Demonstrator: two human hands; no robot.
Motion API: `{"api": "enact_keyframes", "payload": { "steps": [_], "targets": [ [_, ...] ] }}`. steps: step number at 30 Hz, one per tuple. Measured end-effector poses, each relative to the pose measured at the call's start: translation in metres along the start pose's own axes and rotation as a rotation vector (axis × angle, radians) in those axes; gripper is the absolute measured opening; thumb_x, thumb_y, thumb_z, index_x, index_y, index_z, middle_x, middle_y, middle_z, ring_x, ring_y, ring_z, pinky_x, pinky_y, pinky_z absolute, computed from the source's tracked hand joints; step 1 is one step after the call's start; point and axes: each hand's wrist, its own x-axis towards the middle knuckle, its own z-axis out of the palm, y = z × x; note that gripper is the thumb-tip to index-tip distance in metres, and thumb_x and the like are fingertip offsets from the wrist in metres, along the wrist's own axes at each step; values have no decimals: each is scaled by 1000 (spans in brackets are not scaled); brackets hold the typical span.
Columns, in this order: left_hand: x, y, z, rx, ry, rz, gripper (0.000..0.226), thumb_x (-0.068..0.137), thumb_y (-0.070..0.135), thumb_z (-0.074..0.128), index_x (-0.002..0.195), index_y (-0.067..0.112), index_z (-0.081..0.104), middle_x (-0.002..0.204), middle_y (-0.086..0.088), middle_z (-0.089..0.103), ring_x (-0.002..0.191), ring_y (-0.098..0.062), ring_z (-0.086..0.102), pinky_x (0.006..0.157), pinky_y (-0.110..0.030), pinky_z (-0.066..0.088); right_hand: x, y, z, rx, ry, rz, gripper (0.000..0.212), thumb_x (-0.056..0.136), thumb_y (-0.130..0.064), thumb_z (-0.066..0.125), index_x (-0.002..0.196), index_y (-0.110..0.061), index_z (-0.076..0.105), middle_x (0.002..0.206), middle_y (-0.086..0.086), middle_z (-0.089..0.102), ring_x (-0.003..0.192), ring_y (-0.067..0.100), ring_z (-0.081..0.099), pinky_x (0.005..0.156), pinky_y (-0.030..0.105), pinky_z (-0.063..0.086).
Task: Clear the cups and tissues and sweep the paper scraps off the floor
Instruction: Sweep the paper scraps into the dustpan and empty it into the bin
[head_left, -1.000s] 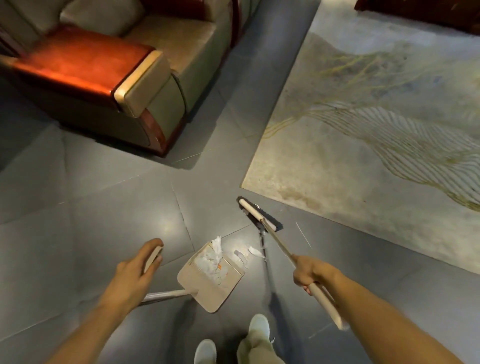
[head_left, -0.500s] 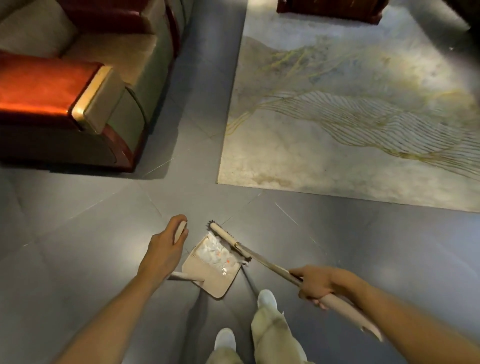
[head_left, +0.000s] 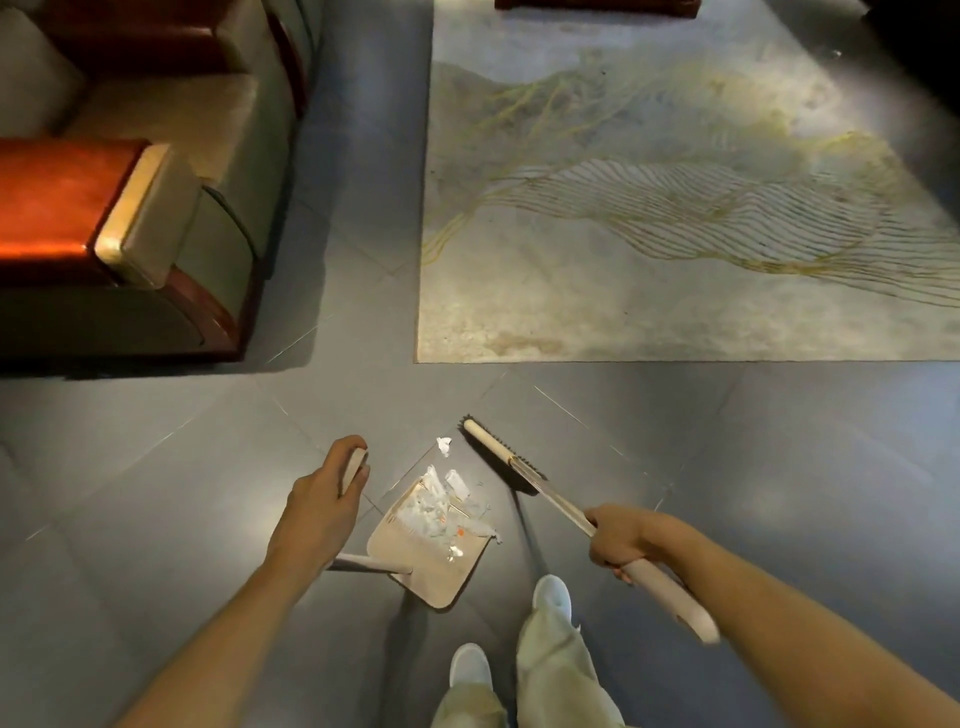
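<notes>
L hand (head_left: 317, 512) reaches fwd, back up, fingers curled round dustpan grip (head_left: 355, 464). L forearm bare, comes in from lower left. R hand (head_left: 621, 538) fisted round broom handle (head_left: 670, 595), knuckles up. R forearm bare, comes in from lower right. R shoe (head_left: 553, 597) ahead of L shoe (head_left: 470, 665).

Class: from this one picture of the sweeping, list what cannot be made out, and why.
Head view only.
- Top of the dustpan handle: hidden in the left hand.
- Bristles of the broom: mostly under its head.
- Broom grip: covered by the right hand.
- The scraps: too small to tell paper from tissue.
- The sofa: cut by the left edge.
</notes>
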Motion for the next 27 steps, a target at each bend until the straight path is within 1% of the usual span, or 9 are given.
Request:
{"api": "enact_keyframes", "payload": {
  "steps": [3, 5, 7, 11, 14, 18, 20, 23, 27],
  "targets": [
    [10, 0, 5, -13, 40, 21, 24, 96, 37, 43, 119, 41, 39, 84, 4, 60, 60, -13, 56, 58, -25, 50, 11, -13, 14, 38, -44, -4, 38, 82, -4, 47, 119, 4, 53, 82, 14, 58, 57, 20, 54, 66, 32, 52],
    [16, 4, 9, -30, 66, 50, 20, 96, 35, 45, 111, 46, 37, 90, 5, 60, 66, -13, 58, 60, -24, 48, 11, -23, 24, 44, -90, -35, 38, 82, -5, 48, 119, 1, 52, 77, 10, 58, 58, 20, 55, 66, 32, 52],
    [18, 9, 14, -45, 80, 78, 20, 97, 34, 45, 109, 47, 36, 90, 5, 59, 68, -12, 58, 60, -23, 46, 5, -27, 35, 62, -141, -58, 37, 83, -4, 45, 119, -5, 50, 71, 6, 54, 54, 17, 53, 57, 28, 50],
    [16, 12, 16, -57, 92, 90, 20, 96, 34, 44, 116, 37, 41, 86, 1, 60, 65, -14, 58, 59, -24, 44, -13, -23, 42, 337, -264, -12, 45, 85, 0, 42, 128, -11, 49, 58, 3, 47, 38, 8, 43, 40, 19, 42],
    [9, 8, 15, -71, 96, 83, 23, 96, 33, 45, 119, 34, 42, 86, 0, 60, 65, -14, 58, 55, -18, 43, -27, -14, 29, 370, -235, -42, 43, 86, -2, 45, 129, -7, 51, 53, -1, 45, 40, 7, 41, 40, 17, 38],
    [-8, 7, 16, -115, 97, 61, 27, 96, 33, 44, 123, 32, 42, 75, -1, 60, 56, -20, 58, 47, -19, 44, -52, 0, 11, 311, -224, -93, 33, 81, 1, 43, 111, -8, 53, 49, -2, 44, 43, 10, 40, 38, 16, 36],
    [-13, 11, 15, -121, 109, 60, 27, 96, 34, 43, 123, 33, 42, 72, 1, 60, 54, -21, 57, 45, -21, 45, -60, 7, 5, 382, -217, -73, 41, 80, 3, 42, 120, -2, 52, 49, 1, 44, 37, 9, 41, 35, 17, 36],
    [-13, 26, 14, -117, 134, 92, 27, 96, 35, 43, 123, 33, 43, 73, 5, 58, 54, -20, 57, 46, -21, 47, -70, 18, -7, 411, -168, -90, 54, 81, 6, 40, 135, 9, 39, 53, 7, 42, 31, 10, 39, 33, 15, 34],
    [-12, 54, 18, -109, 169, 115, 30, 96, 33, 44, 126, 28, 43, 73, 6, 57, 55, -19, 57, 47, -25, 50, -80, 38, -27, 547, -131, -66, 57, 84, 7, 38, 141, 1, 34, 43, 3, 42, 29, 10, 37, 32, 13, 32]
  ]
}}
